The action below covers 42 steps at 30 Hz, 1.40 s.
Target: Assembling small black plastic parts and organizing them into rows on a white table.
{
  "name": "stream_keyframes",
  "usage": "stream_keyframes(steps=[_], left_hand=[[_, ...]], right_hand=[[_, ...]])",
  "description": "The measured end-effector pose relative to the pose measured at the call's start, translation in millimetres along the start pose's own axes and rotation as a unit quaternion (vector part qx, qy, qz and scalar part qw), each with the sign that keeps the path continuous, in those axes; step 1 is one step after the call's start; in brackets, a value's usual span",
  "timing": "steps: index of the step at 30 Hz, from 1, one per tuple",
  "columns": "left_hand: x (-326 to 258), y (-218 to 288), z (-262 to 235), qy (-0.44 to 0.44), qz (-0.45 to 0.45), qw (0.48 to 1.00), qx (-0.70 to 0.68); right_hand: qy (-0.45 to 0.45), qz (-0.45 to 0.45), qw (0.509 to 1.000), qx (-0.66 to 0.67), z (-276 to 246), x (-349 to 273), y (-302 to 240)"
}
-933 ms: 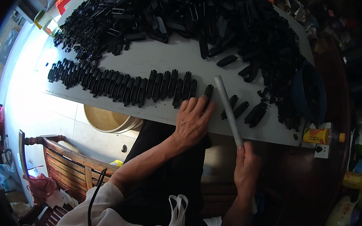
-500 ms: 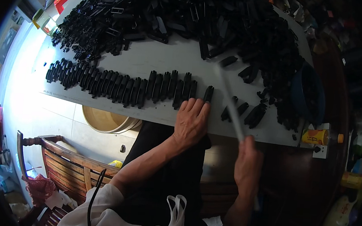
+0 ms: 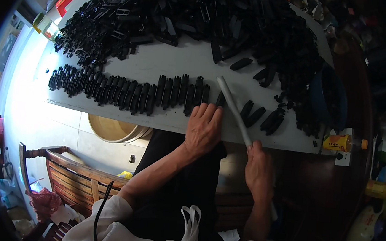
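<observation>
My left hand (image 3: 204, 127) is closed at the table's near edge, its fingers on the lower end of a black plastic piece (image 3: 221, 99) that stands up from the tabletop. In my right hand (image 3: 260, 168) is a long pale grey stick (image 3: 235, 112), slanting up to the left. The stick crosses over the black piece in view; whether the two touch, I cannot tell. Left of my left hand runs a row of similar black plastic pieces (image 3: 124, 92), set side by side. Several loose ones (image 3: 273, 121) lie right of the stick.
A large heap of black plastic parts (image 3: 188, 17) covers the far side of the white table (image 3: 180, 57). At the right edge stand a dark blue basin (image 3: 328, 98) and a yellow-labelled bottle (image 3: 345, 143). Below are a round tub (image 3: 110, 127) and a wooden chair (image 3: 71, 174).
The stick has swung left and down, so its tip is now over the black piece by my left hand. My right hand moved slightly left and nearer; my left hand hardly moved.
</observation>
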<state>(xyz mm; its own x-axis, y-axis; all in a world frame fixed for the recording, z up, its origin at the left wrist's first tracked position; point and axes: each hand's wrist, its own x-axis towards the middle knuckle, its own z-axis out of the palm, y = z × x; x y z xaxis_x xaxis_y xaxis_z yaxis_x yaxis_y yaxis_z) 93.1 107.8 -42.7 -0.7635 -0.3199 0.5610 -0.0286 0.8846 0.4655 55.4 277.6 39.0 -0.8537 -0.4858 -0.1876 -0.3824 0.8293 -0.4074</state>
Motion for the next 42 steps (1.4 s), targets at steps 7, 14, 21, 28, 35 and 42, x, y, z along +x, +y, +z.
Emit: stream_keyframes(steps=[7,14,21,28,35,42], left_hand=[[0,-2,-1,0.002,-0.004,1.000,-0.003],[11,13,0,-0.037,0.030,0.999,-0.008],[-8,-6,-22,0.021,-0.027,0.992,0.119],[-3,-7,-11,0.038,0.028,0.999,0.022],[-3,-9,-8,0.000,-0.007,1.000,-0.015],[-3,-9,-10,0.021,0.001,1.000,-0.021]], right_hand=[[0.003,0.007,0.999,0.053,-14,-5,4],[0.083,0.003,0.993,0.081,-14,-10,27],[0.099,-0.010,0.987,0.126,-1,-16,26],[0.017,0.004,0.994,0.104,2,-17,14],[0.020,0.011,0.999,0.045,-6,-13,1],[-0.058,0.022,0.996,-0.061,-6,6,-17]])
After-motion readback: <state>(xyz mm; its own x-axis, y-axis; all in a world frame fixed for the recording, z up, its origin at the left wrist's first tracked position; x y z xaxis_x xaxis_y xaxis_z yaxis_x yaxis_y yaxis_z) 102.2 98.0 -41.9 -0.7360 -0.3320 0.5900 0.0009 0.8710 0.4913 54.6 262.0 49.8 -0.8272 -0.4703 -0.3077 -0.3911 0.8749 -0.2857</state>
